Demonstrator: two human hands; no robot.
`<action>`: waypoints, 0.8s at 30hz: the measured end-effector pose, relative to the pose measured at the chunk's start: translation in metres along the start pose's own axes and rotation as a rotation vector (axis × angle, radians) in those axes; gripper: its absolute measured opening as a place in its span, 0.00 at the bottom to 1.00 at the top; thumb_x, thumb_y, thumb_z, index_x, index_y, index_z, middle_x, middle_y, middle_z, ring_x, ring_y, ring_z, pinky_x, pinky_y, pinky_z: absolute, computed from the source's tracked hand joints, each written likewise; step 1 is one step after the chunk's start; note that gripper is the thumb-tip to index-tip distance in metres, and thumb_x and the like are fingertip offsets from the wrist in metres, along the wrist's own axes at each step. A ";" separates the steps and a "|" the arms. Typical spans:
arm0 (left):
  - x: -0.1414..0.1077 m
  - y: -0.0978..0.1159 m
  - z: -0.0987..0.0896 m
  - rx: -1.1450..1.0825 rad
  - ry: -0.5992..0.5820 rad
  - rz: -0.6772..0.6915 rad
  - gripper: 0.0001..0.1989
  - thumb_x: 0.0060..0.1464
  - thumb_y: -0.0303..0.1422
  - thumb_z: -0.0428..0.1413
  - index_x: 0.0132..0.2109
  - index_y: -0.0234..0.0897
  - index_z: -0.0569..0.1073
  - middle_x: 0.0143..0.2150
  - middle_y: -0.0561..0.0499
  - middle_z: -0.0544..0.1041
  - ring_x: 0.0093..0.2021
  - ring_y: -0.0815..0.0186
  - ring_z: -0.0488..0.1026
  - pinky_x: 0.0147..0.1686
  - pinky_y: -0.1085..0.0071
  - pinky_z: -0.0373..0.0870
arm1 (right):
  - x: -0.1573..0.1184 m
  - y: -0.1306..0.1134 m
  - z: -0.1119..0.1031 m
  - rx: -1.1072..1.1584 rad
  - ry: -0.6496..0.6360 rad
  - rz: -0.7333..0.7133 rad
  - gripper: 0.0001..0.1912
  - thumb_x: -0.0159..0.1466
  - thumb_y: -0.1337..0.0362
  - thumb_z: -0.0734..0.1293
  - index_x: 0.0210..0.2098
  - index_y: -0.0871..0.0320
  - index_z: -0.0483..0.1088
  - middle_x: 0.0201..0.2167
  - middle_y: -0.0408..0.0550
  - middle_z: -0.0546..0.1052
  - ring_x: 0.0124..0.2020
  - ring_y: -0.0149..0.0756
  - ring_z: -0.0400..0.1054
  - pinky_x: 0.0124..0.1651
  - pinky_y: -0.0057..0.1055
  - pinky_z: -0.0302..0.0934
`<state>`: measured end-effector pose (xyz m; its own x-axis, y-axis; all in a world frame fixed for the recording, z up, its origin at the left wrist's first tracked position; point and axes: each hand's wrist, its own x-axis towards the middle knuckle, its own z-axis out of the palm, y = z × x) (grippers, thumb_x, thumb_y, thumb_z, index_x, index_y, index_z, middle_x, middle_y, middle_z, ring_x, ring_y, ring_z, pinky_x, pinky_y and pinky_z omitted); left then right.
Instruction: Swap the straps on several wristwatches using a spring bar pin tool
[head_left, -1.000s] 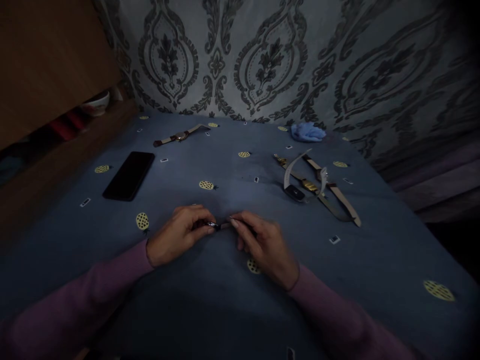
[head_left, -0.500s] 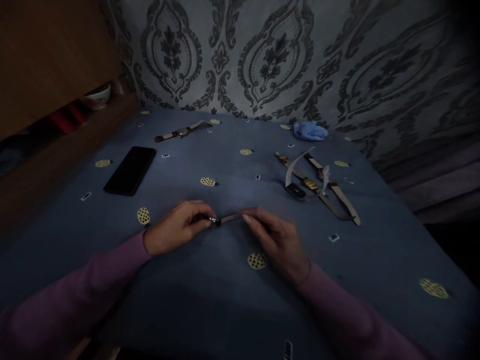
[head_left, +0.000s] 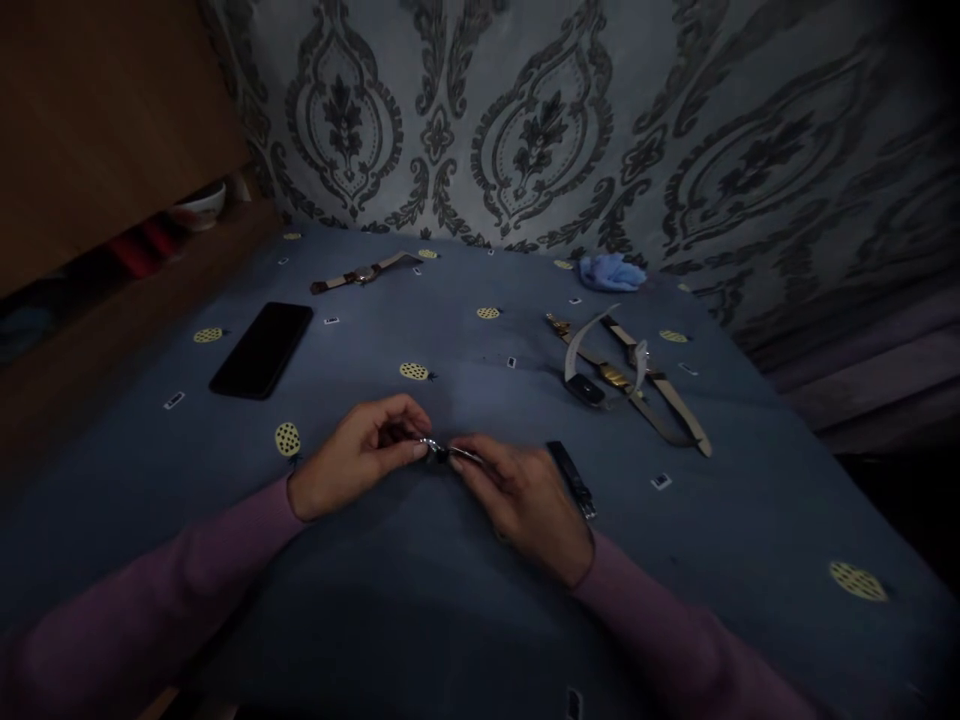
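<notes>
My left hand (head_left: pixel 364 455) pinches a small wristwatch (head_left: pixel 431 447) by its shiny silver part, between thumb and fingertips. Close against it, my right hand (head_left: pixel 529 500) has thumb and fingers closed on the watch's strap (head_left: pixel 466 454), which shows as a thin strip. Most of the watch is hidden by my fingers. Just beyond my right hand lies a black strap piece (head_left: pixel 571 478) with a silvery end; whether it joins the held watch I cannot tell.
Several watches, including a smartwatch with a pale band (head_left: pixel 585 388), lie tangled at right. Another watch (head_left: pixel 365 274) lies at back left, near a black phone (head_left: pixel 262 350). A crumpled blue cloth (head_left: pixel 612 272) is by the wall. A wooden cabinet (head_left: pixel 112 120) borders the left.
My right hand has moved left along the strap, close to my left hand. The black strap piece has come into sight beside it. The whole view has shifted slightly.
</notes>
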<state>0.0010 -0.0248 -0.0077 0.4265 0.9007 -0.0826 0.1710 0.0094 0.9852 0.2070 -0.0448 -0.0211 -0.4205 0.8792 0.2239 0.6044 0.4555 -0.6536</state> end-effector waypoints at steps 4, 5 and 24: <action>0.002 0.000 0.003 -0.252 0.074 -0.056 0.12 0.50 0.32 0.62 0.41 0.34 0.69 0.34 0.53 0.72 0.33 0.70 0.70 0.31 0.74 0.66 | 0.004 -0.008 0.000 0.271 0.074 0.136 0.08 0.65 0.61 0.64 0.35 0.57 0.74 0.25 0.43 0.77 0.25 0.33 0.70 0.28 0.27 0.61; 0.002 0.000 0.005 -0.326 0.069 -0.075 0.14 0.48 0.32 0.63 0.41 0.34 0.70 0.35 0.52 0.73 0.33 0.70 0.70 0.31 0.73 0.66 | 0.005 -0.011 0.000 0.372 0.102 0.178 0.08 0.64 0.60 0.65 0.35 0.57 0.74 0.26 0.44 0.77 0.26 0.33 0.71 0.29 0.27 0.62; -0.004 0.038 0.001 0.009 0.015 0.165 0.09 0.63 0.36 0.50 0.37 0.36 0.68 0.27 0.53 0.73 0.28 0.69 0.69 0.31 0.73 0.65 | 0.005 -0.031 0.001 0.784 0.293 0.387 0.18 0.58 0.49 0.71 0.36 0.58 0.74 0.27 0.47 0.78 0.29 0.35 0.71 0.33 0.30 0.67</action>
<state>0.0070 -0.0289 0.0301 0.4358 0.8963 0.0821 0.1080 -0.1427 0.9839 0.1854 -0.0550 -0.0008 -0.0315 0.9995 -0.0086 -0.0096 -0.0089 -0.9999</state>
